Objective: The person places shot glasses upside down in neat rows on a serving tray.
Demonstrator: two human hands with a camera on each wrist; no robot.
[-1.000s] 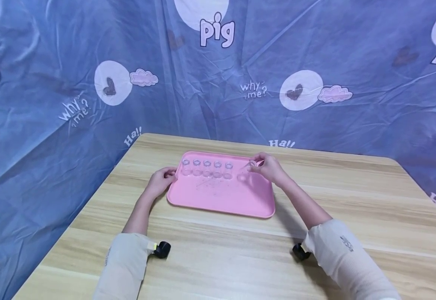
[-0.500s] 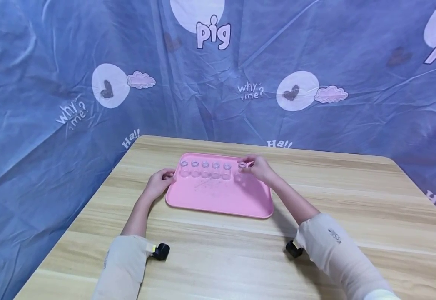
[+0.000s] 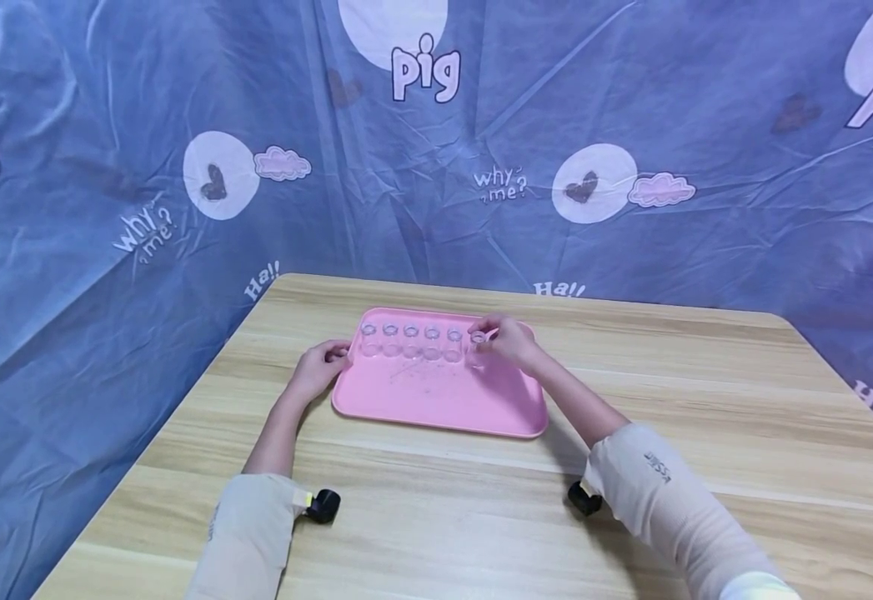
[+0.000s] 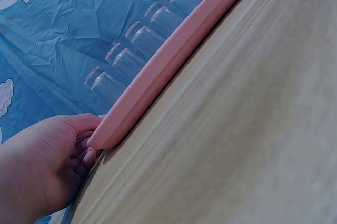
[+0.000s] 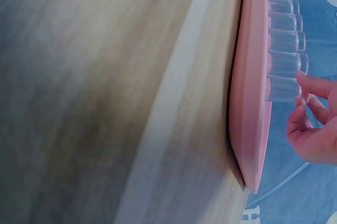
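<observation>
Small clear jars [image 3: 411,343] stand upright in a row along the far side of a pink tray [image 3: 436,398]. My right hand [image 3: 507,342] pinches the neck of the rightmost jar [image 3: 477,357], which stands right beside its neighbour. In the right wrist view, thumb and fingertips of the right hand [image 5: 316,121] are at the top of that jar [image 5: 282,89], its base at the tray. My left hand [image 3: 319,369] grips the tray's left edge. The left wrist view shows the left hand's [image 4: 45,161] thumb on the tray rim [image 4: 152,87] and the other fingers curled low beside it.
The tray lies on a wood-grain table [image 3: 436,508]. A blue printed curtain [image 3: 406,208] hangs behind and to the left of the table. Black wrist cameras [image 3: 323,506] are strapped at both sleeves.
My right hand has moved left with its jar, which was tilted and apart and is now upright beside the others in the row. The left hand stays on the tray.
</observation>
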